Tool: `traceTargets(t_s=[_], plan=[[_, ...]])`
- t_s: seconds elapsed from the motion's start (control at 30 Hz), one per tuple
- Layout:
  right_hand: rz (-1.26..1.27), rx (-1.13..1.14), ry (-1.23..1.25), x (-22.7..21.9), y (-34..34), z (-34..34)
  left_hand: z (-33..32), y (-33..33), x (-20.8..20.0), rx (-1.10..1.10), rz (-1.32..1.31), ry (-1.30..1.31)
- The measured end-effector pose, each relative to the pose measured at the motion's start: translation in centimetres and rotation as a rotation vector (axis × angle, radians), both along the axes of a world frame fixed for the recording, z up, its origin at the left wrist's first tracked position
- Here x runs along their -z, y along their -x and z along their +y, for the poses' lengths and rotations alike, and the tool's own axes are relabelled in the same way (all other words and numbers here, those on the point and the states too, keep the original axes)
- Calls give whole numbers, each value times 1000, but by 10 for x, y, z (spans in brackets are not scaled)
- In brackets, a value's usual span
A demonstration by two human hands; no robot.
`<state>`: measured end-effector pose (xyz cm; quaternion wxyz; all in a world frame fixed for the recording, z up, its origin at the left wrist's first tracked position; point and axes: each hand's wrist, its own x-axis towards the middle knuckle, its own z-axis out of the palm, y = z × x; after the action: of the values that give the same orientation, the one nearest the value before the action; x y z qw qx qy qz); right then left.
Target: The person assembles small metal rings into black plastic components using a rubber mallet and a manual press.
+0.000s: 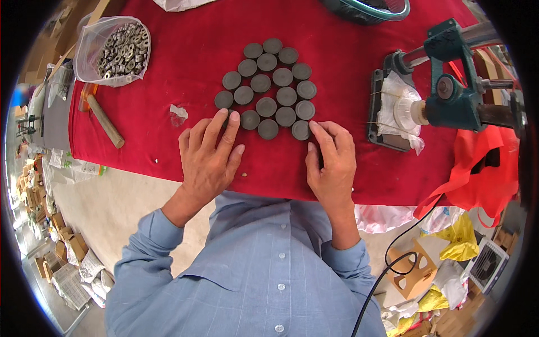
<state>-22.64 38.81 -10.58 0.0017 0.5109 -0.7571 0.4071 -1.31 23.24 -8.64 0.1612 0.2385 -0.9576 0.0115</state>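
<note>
Several dark grey round discs (260,83) lie flat in a loose cluster on the red cloth. At the cluster's near left, my left hand (209,150) is open, fingers spread; its fingertips touch a disc that they partly cover. My right hand (333,163) lies at the near right, with its index fingertip beside the nearest right disc (301,130). Its thumb and fingers are apart and slightly bent. A dark patch shows between that thumb and index finger; I cannot tell whether it is a disc or shadow.
A clear plastic tub (84,56) of small metal rings stands at the far left, near a wooden-handled hammer (105,121). On the right is a green hand press (457,104) with a plastic-wrapped base. A teal-rimmed basin (400,14) sits at the back; a red bag (477,174) hangs at right.
</note>
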Motion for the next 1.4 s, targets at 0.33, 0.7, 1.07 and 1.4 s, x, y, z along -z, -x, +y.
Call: traceTargets(t_s=[0.33,0.7,1.07,1.4], plan=[[-19,2,29,4,3,1,-11,-9,12,41,92,-120],[-45,0,27,1,5,3,-53,15,1,-13,-25,-342],[-129,11,45,2,4,3,-53,50,12,142,-73,-269],[-209,53,34,3,1,4,-28,39,2,191,39,-167]])
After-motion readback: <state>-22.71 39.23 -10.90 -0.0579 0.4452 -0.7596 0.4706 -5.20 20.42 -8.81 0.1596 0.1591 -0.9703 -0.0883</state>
